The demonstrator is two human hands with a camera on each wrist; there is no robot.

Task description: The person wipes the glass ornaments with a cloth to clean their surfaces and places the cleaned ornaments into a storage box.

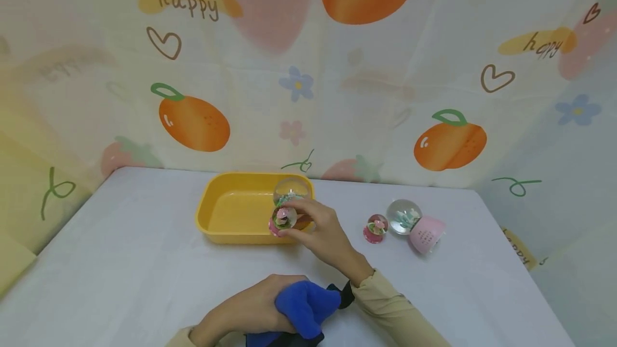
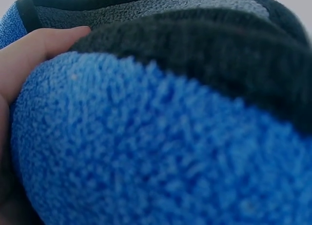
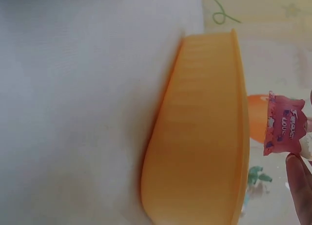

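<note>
Thumb and fingers of my right hand (image 1: 332, 232) pinch a small snow globe (image 1: 283, 217) with a pink base and a pink figure inside. It is over the right front part of a yellow tray (image 1: 231, 238). In the right wrist view, lettering shows on the globe's pink base (image 3: 286, 125), out past the tray's rim. A larger clear globe (image 1: 292, 186) stands in the tray's right end, its lower part hidden behind my hand. My left hand (image 1: 257, 300) grips a bunched blue cloth (image 1: 307, 304) with black edging, near the table front; the cloth (image 2: 161, 137) fills the left wrist view.
On the white table (image 1: 120, 261), right of the tray, stands another small snow globe (image 1: 375, 228) with a pink base. Beside it a larger snow globe (image 1: 404, 216) lies tipped over, its pale pink base (image 1: 427, 235) toward the front right. A fruit-printed curtain (image 1: 299, 111) hangs behind.
</note>
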